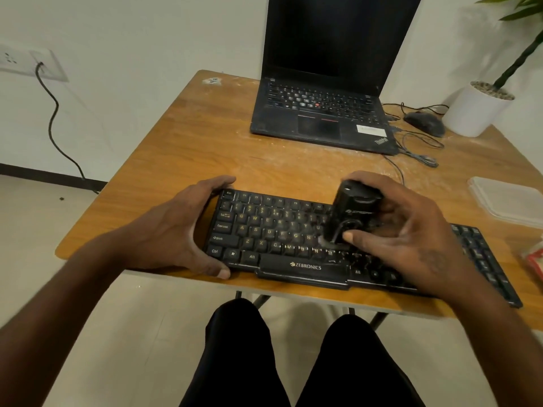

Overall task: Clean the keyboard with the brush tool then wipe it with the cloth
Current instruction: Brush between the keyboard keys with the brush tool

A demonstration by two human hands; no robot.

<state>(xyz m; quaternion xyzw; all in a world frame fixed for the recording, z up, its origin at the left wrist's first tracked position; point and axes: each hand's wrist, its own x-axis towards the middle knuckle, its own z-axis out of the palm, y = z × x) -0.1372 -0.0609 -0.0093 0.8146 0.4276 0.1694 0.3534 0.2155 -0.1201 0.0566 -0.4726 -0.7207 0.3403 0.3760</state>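
My left hand clamps the left end of the Zebronics keyboard, fingers curled over its far edge and thumb hooked under its near edge, so the hand is closed on the board. The keyboard lies along the near edge of the wooden tabletop, its right end angling slightly toward me. Over the middle of the keyboard, my right hand grips the black brush tool, fingers wrapped round its body and thumb pressed on its near face. The tool stands tilted, its lower end down on the keys around the H to M area, where a pale blur of bristles shows. Beyond the keyboard, an open ThinkPad laptop sits with a dark screen. Right of the keyboard's far side lies a clear plastic lid, with a wired mouse and a white plant pot farther back.
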